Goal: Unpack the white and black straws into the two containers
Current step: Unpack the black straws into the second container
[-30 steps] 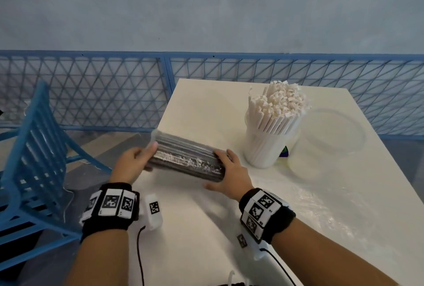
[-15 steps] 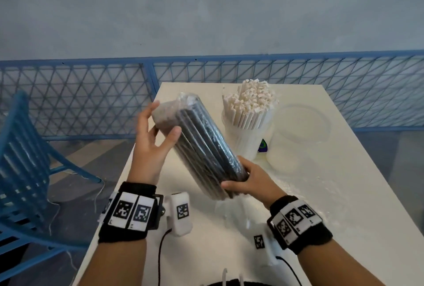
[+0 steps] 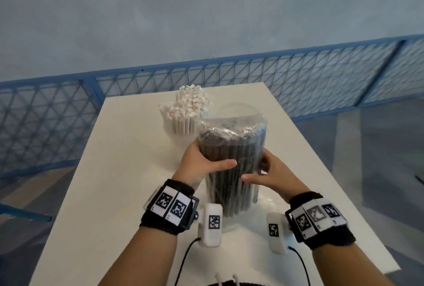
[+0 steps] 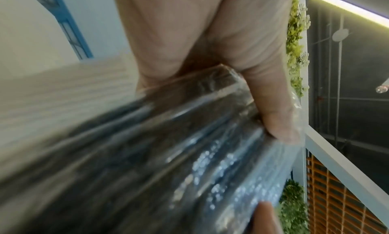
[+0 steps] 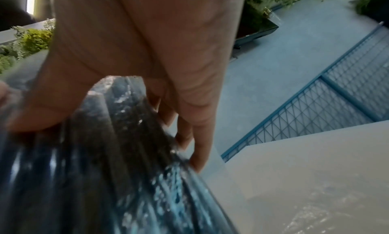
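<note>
While the pack of black straws (image 3: 231, 161) stands near upright on the white table (image 3: 119, 194), its long axis runs vertically, with the loose crinkled end of the clear wrap pointing up and its base on the tabletop. It sits between the two hands: the left hand (image 3: 202, 163) curls round its upper left side with the thumb across the front, and the right hand (image 3: 273, 176) grips the right side slightly lower. Behind it, beside the left hand, stands the container of white straws (image 3: 183, 116).

White straws (image 3: 184, 111) crowd the pack's (image 3: 231, 159) left; right side open.
</note>
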The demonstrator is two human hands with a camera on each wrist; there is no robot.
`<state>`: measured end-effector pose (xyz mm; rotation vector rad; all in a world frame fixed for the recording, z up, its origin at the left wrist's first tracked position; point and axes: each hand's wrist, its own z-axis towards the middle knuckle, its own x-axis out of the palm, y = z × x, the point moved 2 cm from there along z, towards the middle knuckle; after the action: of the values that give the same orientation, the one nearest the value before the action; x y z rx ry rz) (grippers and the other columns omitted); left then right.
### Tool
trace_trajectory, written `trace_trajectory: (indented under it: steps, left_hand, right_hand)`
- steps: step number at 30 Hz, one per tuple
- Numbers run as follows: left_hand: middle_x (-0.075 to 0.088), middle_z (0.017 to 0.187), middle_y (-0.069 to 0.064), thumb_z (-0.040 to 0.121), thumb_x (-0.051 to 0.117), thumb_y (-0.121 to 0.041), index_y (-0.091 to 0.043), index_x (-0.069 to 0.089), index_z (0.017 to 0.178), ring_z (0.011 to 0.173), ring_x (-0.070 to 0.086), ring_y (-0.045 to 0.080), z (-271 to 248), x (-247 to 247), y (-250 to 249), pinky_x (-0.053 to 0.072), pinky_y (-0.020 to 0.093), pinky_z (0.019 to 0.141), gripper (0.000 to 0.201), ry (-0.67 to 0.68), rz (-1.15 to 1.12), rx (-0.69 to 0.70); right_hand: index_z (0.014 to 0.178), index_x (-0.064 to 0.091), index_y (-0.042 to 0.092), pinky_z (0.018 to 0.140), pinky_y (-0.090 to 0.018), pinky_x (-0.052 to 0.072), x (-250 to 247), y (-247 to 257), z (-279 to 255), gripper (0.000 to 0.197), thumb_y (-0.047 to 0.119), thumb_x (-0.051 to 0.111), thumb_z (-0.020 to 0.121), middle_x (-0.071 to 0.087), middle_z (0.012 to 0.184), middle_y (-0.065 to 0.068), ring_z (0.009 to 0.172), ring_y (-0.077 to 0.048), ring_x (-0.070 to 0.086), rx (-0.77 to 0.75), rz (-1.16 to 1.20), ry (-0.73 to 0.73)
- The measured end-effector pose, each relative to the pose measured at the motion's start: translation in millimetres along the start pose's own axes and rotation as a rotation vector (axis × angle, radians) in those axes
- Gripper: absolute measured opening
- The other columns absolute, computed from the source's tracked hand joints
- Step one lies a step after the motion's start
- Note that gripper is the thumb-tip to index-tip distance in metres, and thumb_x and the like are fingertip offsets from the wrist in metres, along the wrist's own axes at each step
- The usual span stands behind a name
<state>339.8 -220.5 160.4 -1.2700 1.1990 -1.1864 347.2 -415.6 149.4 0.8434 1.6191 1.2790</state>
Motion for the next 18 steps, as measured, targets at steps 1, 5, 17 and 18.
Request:
trace_trajectory:
  steps: [1,5,17,18]
  left_hand:
    - [0.070,0.109,0.005,0.028,0.093,-0.041,-0.010,0.062,0.112,0.106,0.065,0.019,3,6,2,0.050,0.044,0.094,0.095,-0.014,0.006,-0.002]
    - [0.069,0.109,0.000,0.036,0.091,-0.033,-0.015,0.059,0.112,0.106,0.064,0.014,6,20,7,0.051,0.040,0.093,0.084,-0.041,0.087,0.003]
    - [0.066,0.106,-0.008,0.051,0.090,-0.015,-0.021,0.054,0.111,0.102,0.062,0.008,3,-5,14,0.050,0.027,0.088,0.070,-0.173,0.266,0.041]
    - [0.065,0.106,-0.009,0.052,0.090,-0.015,-0.022,0.053,0.112,0.102,0.061,0.007,3,-6,14,0.049,0.026,0.088,0.071,-0.171,0.277,0.042]
  right_hand:
    - [0.118,0.053,0.026,0.095,-0.036,0.050,-5,0,-2,0.065,0.028,0.081,0.059,0.067,0.112,0.005,0.105,-0.012,0.062,-0.024,0.013,-0.027]
    - [0.128,0.045,0.022,0.093,-0.032,0.052,-13,-3,-3,0.070,0.022,0.078,0.066,0.062,0.120,0.002,0.110,-0.012,0.061,-0.059,0.086,-0.084]
    - [0.114,0.056,0.018,0.083,-0.025,0.054,12,20,11,0.035,0.015,0.069,0.081,0.060,0.113,-0.002,0.086,-0.005,0.062,-0.199,0.198,-0.474]
    - [0.113,0.057,0.019,0.086,-0.033,0.054,13,20,13,0.033,0.017,0.068,0.082,0.060,0.111,-0.002,0.085,-0.008,0.062,-0.176,0.220,-0.469]
